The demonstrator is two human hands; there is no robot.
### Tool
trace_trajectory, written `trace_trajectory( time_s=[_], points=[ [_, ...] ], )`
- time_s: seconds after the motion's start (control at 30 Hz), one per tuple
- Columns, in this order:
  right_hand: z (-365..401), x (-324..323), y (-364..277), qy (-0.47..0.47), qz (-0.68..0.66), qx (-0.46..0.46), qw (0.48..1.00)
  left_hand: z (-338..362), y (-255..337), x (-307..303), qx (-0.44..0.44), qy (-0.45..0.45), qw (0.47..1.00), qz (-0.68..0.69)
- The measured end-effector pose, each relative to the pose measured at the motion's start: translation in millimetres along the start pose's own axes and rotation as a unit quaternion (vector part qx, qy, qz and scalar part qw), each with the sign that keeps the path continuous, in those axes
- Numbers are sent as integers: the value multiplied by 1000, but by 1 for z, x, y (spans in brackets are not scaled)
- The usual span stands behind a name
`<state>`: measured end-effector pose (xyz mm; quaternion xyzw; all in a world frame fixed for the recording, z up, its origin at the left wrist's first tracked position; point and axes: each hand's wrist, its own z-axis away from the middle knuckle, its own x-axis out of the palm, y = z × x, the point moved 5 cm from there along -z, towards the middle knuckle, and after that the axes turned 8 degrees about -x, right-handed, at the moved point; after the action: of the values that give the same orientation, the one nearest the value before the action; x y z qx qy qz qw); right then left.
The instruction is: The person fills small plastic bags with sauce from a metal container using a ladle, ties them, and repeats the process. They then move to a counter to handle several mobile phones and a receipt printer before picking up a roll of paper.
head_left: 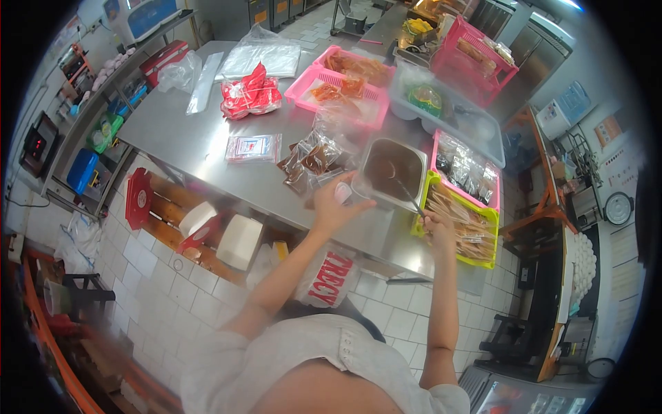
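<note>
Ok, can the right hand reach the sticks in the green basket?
Probably yes: nothing visibly separates the right hand from the sticks, though its grip is on a utensil handle.

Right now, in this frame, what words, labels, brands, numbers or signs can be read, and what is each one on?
"TRECY", in red letters on the pale bag.
Too small or blurred to read: print on the flat packet, the red bag, the red panel, the wall poster and the lit display.
</note>
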<state>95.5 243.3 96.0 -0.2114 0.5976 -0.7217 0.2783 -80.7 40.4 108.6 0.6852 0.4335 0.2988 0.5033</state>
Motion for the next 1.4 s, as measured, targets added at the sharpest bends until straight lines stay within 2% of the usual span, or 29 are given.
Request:
trace_trajectory(
  time_s=[0.07, 0.17, 0.33, 0.43, 0.57, 0.73, 0.87, 0.93, 1.07, 1.13, 1.2, 1.4],
  points=[
    [0, -5, -20, -1, 9, -12, 1000, -9, 6, 8, 19, -2, 1000, -15],
    [-9, -19, -51, 6, 21, -98, 995, -24, 16, 24, 21, -3, 999, -31],
    [5, -28, -111, 11, 14, -147, 989, -45, 35, 51, 31, -25, 999, -36],
    [16, -29, -133, 0, 7, -221, 975, -54, 43, 64, 47, -36, 998, -23],
    [31, -28, -144, -4, 10, -260, 966, -57, 57, 73, 73, -39, 996, -20],
    [46, -28, -152, 48, 110, -319, 940, -55, 69, 74, 96, -33, 995, 12],
    [51, -29, -149, 70, 126, -348, 926, -55, 70, 74, 107, -29, 994, 17],
    [59, -27, -156, 96, 180, -397, 895, -54, 70, 73, 107, -27, 994, 19],
    [62, -27, -156, 114, 232, -416, 872, -52, 73, 72, 142, -9, 990, 20],
    [63, -28, -154, 122, 239, -410, 871, -53, 67, 72, 124, -18, 992, 18],
    [61, -29, -151, 119, 233, -411, 873, -53, 65, 73, 106, -27, 994, 17],
    [59, -28, -150, 104, 202, -386, 894, -51, 69, 70, 134, -5, 990, 36]
  ],
)
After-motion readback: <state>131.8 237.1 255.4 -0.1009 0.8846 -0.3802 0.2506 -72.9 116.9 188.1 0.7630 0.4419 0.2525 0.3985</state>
